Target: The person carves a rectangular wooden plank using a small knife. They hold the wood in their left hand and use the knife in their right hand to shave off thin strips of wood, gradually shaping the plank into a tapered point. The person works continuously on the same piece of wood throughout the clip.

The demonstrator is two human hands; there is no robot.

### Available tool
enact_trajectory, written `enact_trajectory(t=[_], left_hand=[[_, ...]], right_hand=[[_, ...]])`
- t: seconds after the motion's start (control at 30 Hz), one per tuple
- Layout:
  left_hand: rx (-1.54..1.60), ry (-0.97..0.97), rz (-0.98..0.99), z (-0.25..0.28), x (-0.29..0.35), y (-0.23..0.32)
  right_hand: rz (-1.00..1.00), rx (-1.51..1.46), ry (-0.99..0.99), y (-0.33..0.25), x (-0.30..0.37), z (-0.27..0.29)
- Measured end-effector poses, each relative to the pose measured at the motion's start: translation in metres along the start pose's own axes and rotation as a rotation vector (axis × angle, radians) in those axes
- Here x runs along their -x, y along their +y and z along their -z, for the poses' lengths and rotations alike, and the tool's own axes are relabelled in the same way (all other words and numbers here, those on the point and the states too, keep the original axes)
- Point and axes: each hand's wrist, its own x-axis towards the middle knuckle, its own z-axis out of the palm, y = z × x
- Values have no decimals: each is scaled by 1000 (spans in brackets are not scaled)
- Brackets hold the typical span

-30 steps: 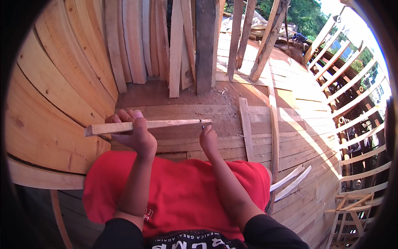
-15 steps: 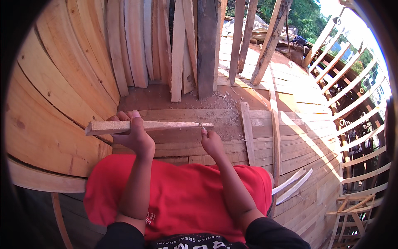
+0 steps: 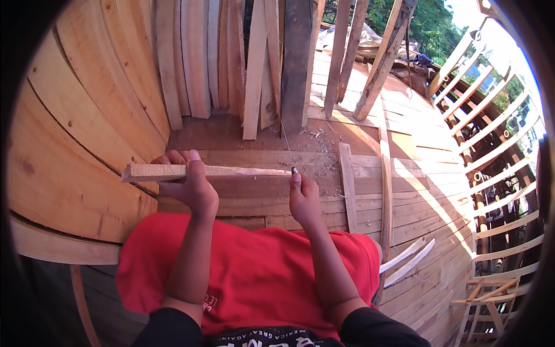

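Fingers [image 3: 176, 157] of our left hand [image 3: 195, 185] are wrapping firmly around a pale wooden stick [image 3: 237, 172], with its thick, squared end jutting out past them on the left. We are holding the stick nearly level in the air beyond the red cloth [image 3: 248, 254] over our lap, and its narrowing end is pointing toward our right hand [image 3: 304, 199]. There our fingers are pinching a small dark object [image 3: 293, 170] right by the stick's tip; a thin line is stretching up from it, and we cannot tell whether that is a blade. Curled shavings [image 3: 315, 151] are lying scattered on the plank floor [image 3: 428, 254] beyond our hands, a narrow slat [image 3: 348, 188] is lying near them, and two pale strips [image 3: 410, 263] are resting to the right of our lap. Upright boards [image 3: 193, 58] are standing along the far side.
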Motion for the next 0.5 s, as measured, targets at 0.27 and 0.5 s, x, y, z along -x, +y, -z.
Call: enact_trajectory(t=[0.27,0.5], left_hand=[[-22,-77,-38,-15,14,7],[50,-119,-15,-16,20,11]], right_hand=[[-89,258,54,100,-15,-21],[-117,146,8,61,-4,-8]])
